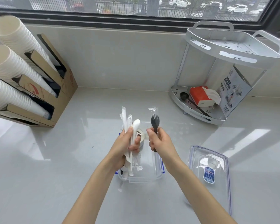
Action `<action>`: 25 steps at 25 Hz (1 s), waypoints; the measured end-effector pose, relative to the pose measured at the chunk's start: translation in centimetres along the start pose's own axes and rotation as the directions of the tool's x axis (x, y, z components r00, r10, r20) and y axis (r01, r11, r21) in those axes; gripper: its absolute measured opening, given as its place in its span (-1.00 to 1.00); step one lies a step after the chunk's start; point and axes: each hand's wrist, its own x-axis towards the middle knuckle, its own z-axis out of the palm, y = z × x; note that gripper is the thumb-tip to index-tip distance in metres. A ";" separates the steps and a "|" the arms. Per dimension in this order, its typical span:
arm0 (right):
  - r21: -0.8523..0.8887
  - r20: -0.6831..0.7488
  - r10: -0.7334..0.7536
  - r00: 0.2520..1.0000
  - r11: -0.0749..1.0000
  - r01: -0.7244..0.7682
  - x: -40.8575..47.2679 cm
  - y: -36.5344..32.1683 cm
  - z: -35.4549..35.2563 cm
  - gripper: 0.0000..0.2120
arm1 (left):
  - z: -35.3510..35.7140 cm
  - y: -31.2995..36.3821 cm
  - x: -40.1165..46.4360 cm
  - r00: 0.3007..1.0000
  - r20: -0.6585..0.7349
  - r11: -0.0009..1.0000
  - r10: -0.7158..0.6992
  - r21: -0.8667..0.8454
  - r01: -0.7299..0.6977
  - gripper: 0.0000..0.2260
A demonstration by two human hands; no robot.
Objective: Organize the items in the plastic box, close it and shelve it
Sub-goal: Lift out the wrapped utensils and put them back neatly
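Black plastic shows in the right hand (160, 142): a wrapped fork (155, 122), pinched tight by its handle and standing up. The left hand (125, 144) is closed around a bunch of white wrapped sticks and a white spoon (129, 126). Both hands hang over the clear plastic box (158, 168), which sits open on the grey counter (55, 159). A roll of tape (141, 135) peeks out behind the left hand. The lid (217, 183) lies flat on the counter, just beside the box on the right. The white shelf (233, 50) stands well apart, near the window.

The bunch looks loose and slippery, so one stick could slide out and fall on the counter. If long things lie crooked or poke up, the lid may not snap shut.
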 end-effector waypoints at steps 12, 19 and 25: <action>0.057 -0.007 -0.053 0.999 0.997 0.054 -0.8 0.7 0.0 -0.88 | 2.2 -1.1 -1.1 0.982 0.072 0.922 0.176 0.337 -0.190 -0.73; 0.074 -0.171 -0.063 0.983 0.994 0.076 -0.6 0.7 -0.1 -0.93 | 1.5 -1.8 -0.9 0.978 -0.022 0.902 0.209 0.391 -0.184 -0.77; 0.266 -0.222 -0.106 0.969 0.950 0.165 -0.5 -0.6 -1.4 -0.87 | 1.5 -1.7 -0.2 0.916 -0.253 0.913 0.310 0.349 -0.212 -0.89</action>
